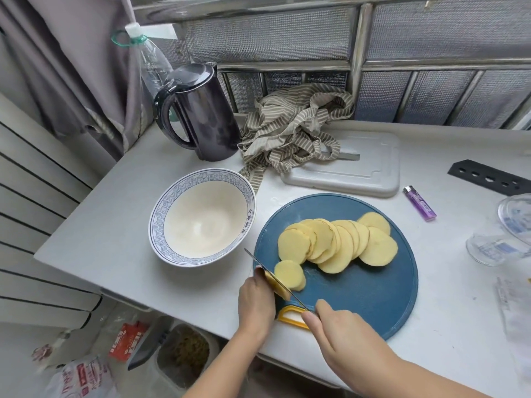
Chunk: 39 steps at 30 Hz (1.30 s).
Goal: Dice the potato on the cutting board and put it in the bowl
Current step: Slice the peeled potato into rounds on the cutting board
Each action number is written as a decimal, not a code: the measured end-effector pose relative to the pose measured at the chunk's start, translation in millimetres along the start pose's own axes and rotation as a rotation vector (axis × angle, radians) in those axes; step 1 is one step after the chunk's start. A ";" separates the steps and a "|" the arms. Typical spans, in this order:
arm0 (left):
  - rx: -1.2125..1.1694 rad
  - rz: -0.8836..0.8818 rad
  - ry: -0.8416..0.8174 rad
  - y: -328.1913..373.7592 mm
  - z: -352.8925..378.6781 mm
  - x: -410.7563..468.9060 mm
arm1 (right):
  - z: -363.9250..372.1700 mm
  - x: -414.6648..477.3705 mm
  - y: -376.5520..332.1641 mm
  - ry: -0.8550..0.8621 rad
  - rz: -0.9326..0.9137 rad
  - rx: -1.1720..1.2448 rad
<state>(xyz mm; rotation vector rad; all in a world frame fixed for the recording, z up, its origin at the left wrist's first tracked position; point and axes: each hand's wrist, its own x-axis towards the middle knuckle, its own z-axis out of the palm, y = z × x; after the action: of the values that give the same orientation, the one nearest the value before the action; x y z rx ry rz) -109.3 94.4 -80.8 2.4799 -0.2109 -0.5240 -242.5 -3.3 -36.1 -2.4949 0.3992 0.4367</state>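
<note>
Head view, down onto a white counter point(115, 225). Left of centre: bowl point(161, 208), blue-patterned rim, only its white inside on show. Just beside it on the right: round blue board point(359, 297), yellow handle point(290, 318) at its lower edge. Across the board's upper half: potato slices point(339, 242) in an overlapping row. At the board's left edge: potato stub point(275, 287), pinched in the curled fingers of the left hand point(255, 303), one loose slice point(288, 274) leaning on the far side of the blade. Knife point(252, 255) on a diagonal from lower centre to upper left, blade down between stub and slice, tip out past the board's edge toward the bowl. Right hand point(344, 331) closed round the knife's handle, forefinger stretched forward; handle itself hidden under the fingers.

Upper left: dark kettle point(204, 119), clear bottle point(150, 64) behind it. Top centre: striped cloth point(290, 130) in a heap, draped over the left end of a white board point(367, 168) just above the blue one. Right side: purple lighter point(420, 203), black strip point(488, 178) with holes, clear glassware point(494, 248) at the frame edge. Lower left, below the counter: bin point(184, 354) and bags point(80, 377), blurred.
</note>
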 end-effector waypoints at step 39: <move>-0.223 -0.068 0.097 6.7 7.6 -6.6 | 11.8 6.3 2.4 -0.003 0.049 0.187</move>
<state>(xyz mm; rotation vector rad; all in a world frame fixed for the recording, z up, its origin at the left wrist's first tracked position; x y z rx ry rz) -118.6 86.8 -80.5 2.2935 -0.0275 -0.4297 -240.3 0.4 -49.0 -2.3071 0.4783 0.4028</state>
